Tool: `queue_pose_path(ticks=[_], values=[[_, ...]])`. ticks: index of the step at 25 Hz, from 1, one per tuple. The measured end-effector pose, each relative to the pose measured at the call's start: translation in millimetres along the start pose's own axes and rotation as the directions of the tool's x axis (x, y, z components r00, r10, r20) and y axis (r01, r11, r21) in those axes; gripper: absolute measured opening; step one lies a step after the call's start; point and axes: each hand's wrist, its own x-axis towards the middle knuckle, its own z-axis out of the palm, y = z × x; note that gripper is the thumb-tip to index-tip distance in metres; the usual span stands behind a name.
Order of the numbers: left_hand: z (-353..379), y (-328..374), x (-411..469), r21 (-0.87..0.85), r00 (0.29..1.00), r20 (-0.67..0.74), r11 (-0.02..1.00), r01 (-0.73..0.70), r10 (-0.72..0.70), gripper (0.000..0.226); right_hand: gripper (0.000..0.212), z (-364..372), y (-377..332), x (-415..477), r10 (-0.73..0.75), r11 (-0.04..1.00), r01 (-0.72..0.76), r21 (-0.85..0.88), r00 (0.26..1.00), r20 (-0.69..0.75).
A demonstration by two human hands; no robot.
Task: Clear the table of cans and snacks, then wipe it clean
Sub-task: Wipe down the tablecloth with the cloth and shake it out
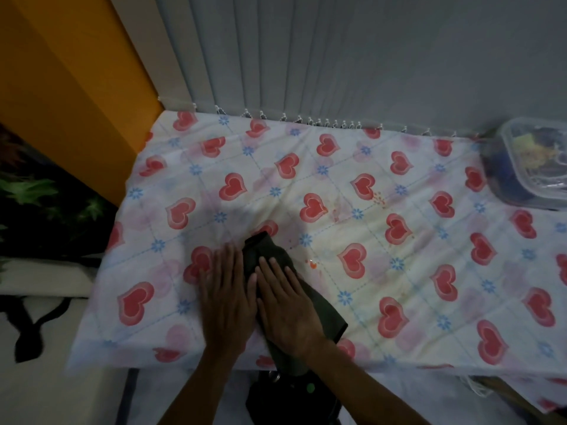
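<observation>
At the far left I saw an orange wall [61,87] and a dim leafy plant [36,191] beside the table [101,348], both out of the work; the table itself lay under a heart-printed tablecloth [429,240]. The left hand [225,289] lay flat on that tablecloth near the front edge, fingers straight and together, holding nothing; I judged it was there to pin the fabric so it would not drag or bunch. Touching it on the right, the right hand [285,305] pressed palm-down on a dark green rag [329,317], fingers straight, not curled round it; a flat palm spreads the pressure for a wiping stroke. The rag ran from the front edge toward the middle, its far end poking out beyond the fingertips.

Just right of the rag sat a small orange spot [313,264], and farther right and back a scatter of orange specks [379,199], both unwiped; I judged them the next targets. I saw no cans or loose snacks on the cloth, so clearing looked done and wiping was in hand. At the far right edge stood a clear container [534,167]; its contents were too blurred to name.
</observation>
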Motion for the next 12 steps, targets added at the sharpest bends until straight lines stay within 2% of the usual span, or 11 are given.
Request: queue_pose_path(ticks=[4, 7, 9, 12], values=[[-1.6, 1.4, 1.4, 0.002, 1.000, 0.011, 1.000, -0.008, 0.008, 0.068, 0.058, -1.8, 11.7, 5.4, -0.032, 0.999, 0.032, -0.005, 0.997, 0.066], [-2.4, 3.6, 0.7, 0.002, 1.000, -0.003, 1.000, 0.000, 0.000, 0.082, 0.059, -4.9, 36.8, 12.0, -0.038, 0.999, 0.038, -0.003, 0.996, 0.076], [-5.0, 5.1, 1.5, 0.057, 0.999, 0.039, 0.998, -0.016, 0.014, 0.092, 0.060, -8.4, 56.4, 20.5, -0.017, 0.999, 0.015, 0.030, 0.997, 0.069], [-10.4, 6.6, 6.7, 0.134, 0.990, 0.128, 0.990, 0.034, -0.051, 0.101, 0.061, -12.2, 80.9, 34.8, -0.006, 0.998, 0.002, 0.056, 0.998, 0.063]])
